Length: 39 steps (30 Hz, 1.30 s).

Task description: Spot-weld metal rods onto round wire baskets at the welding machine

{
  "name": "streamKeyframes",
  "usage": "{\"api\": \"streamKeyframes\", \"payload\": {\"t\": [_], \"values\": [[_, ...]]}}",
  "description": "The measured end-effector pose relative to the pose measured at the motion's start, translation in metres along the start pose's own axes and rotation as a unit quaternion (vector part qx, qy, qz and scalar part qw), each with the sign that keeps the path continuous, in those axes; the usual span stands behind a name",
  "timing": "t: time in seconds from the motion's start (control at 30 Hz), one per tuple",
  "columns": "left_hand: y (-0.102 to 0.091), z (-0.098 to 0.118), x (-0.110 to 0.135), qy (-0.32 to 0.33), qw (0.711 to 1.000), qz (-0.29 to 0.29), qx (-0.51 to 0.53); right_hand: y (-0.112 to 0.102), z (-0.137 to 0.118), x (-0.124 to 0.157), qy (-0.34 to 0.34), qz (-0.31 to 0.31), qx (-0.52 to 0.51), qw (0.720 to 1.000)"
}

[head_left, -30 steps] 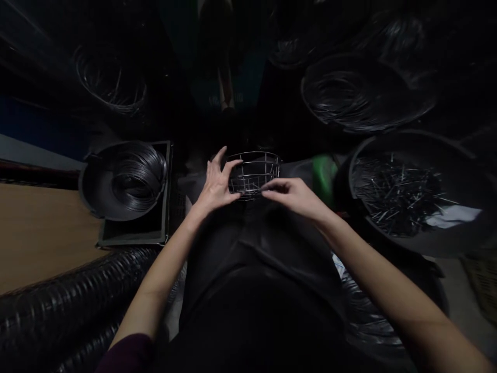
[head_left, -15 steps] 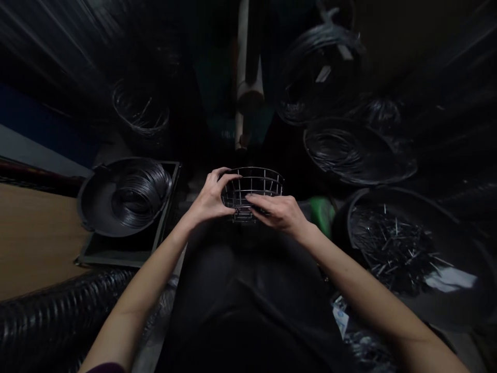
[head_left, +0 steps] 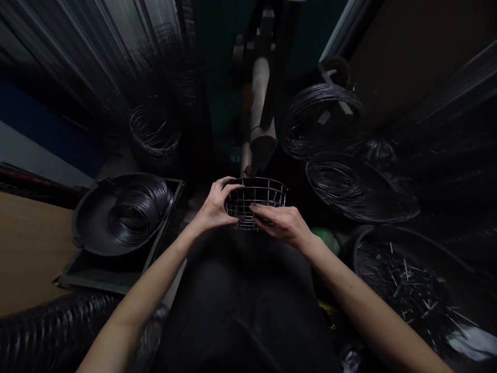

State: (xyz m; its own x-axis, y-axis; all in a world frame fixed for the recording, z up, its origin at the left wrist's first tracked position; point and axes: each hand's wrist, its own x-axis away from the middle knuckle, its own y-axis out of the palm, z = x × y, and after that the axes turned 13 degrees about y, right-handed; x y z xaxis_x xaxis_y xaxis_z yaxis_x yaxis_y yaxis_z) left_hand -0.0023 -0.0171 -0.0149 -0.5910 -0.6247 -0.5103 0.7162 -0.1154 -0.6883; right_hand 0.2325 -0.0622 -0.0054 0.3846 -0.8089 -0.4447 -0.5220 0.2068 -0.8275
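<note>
A small round wire basket of thin metal rods sits over my lap, in the middle of the view. My left hand grips its left rim, thumb underneath and fingers curled over the top wire. My right hand lies across the basket's near side, fingers closed on its wires. Both forearms reach in from the bottom edge. A dark apron covers my lap below the basket.
A black pan with a coil of dark wire rests in a tray at the left. Wire coils lie at the right. A black tub of short cut wire pieces stands at lower right. A machine post rises behind the basket. Wooden surface at left.
The view has tilted upward, so the basket and hands sit lower in the picture. My right hand moved from the basket's lower right edge to across its near side. The left hand kept its grip.
</note>
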Motion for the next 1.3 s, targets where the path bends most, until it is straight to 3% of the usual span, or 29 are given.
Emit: {"api": "streamKeyframes", "payload": {"t": [0.43,0.63,0.87,1.3], "values": [[-0.009,-0.016,-0.015,-0.018,1.000,0.017,0.018,0.009,0.010,-0.025,0.036,-0.001,-0.028,0.999],[-0.011,-0.020,-0.017,-0.016,0.998,0.026,0.047,-0.001,-0.001,-0.024,0.055,-0.025,-0.003,0.998],[-0.007,-0.034,-0.023,-0.016,0.988,0.071,0.136,-0.009,-0.009,-0.010,0.209,0.099,0.056,0.971],[-0.007,-0.067,-0.048,-0.007,0.991,0.083,0.106,0.002,0.007,-0.042,0.277,0.106,0.033,0.955]]}}
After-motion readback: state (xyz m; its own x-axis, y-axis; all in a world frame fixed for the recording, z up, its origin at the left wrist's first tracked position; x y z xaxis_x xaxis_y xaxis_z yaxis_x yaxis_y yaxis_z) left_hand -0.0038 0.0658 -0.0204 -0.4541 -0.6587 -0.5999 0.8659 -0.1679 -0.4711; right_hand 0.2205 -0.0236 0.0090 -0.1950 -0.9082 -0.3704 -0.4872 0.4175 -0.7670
